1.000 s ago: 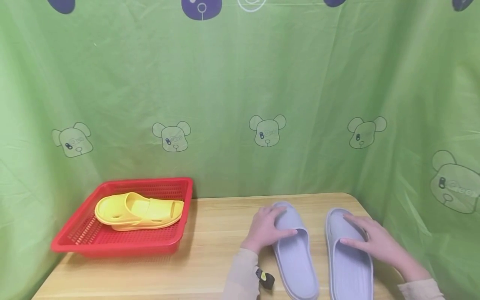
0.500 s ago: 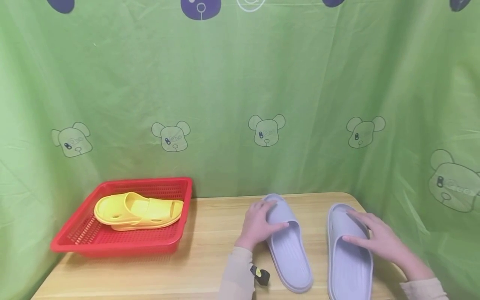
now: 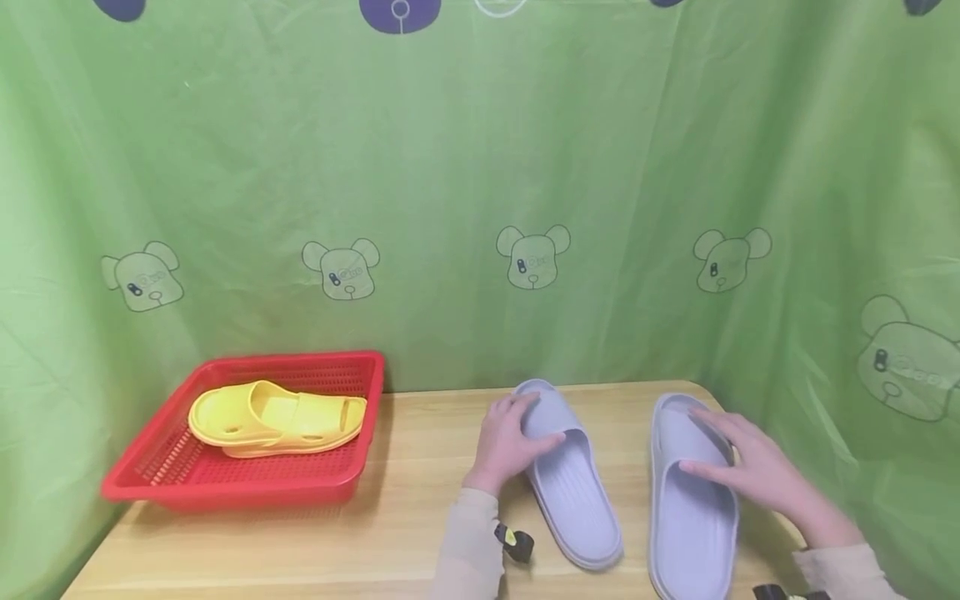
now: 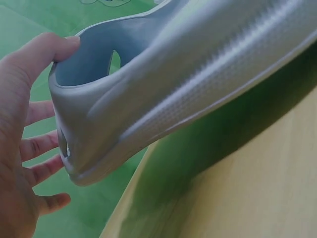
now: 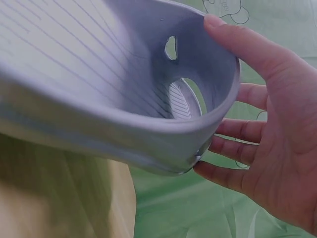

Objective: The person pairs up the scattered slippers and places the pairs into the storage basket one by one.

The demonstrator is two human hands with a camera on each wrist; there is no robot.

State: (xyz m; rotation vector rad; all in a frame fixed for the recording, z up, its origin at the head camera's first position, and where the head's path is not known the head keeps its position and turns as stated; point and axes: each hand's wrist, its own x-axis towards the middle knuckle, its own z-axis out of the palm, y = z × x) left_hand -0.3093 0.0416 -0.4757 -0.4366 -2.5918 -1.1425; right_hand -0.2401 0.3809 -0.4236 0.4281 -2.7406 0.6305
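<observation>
Pinches left lavender slipper with left grip, right lavender slipper with right grip, over wooden surface. Shows yellow footwear in red basket leftward, then faint, unreadable lettering on green curtain behind.

I'm seeing bright, hazy light in the head view, the curtain glowing pale at left. Both wrist views are coming through dimmer: the left slipper is catching a sheen and throwing dark shadow across the worktop.
</observation>
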